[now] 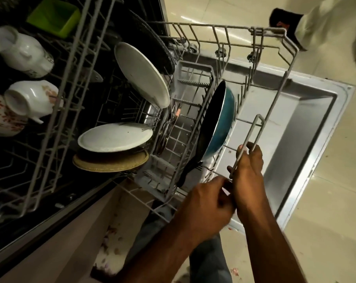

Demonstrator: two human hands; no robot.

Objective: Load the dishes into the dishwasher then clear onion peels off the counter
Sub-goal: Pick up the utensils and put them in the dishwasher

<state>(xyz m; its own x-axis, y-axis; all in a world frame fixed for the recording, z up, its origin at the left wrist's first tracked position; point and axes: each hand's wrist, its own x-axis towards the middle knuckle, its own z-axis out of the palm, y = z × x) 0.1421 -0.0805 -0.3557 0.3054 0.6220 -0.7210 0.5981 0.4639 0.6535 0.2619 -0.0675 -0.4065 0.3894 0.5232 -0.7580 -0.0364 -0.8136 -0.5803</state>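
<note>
**A:** Closest to the camera are the two hands, down around 5 o'clock. The right hand (247, 170) has its fingers curled round the wire handle (247, 144) at the front of the lower rack (275, 31). The left hand (205, 203) sits right against it with fingers curled in; can't tell if it's pinching a wire or holding nothing.

**B:** So is the loading done or what?

**A:** Mostly, I'd say. The lower rack is pulled out over the open door (307, 111). A blue pan (222, 123) stands on edge near the middle, two white plates (140, 74) lean at about 10 o'clock of it, and a tan plate (111, 163) sits under the lower one. Cutlery (169, 121) is in the basket. The upper rack (50, 111) at 9 o'clock has white mugs (21, 52) and a green tub (54, 16).

**B:** And the onion peels?

**A:** Not touched yet, as far as I can see. There are pinkish scraps (111, 248) at 6 o'clock, maybe peels, too blurry to say. My guess: push the rack in, shut the door, then the counter.
</note>
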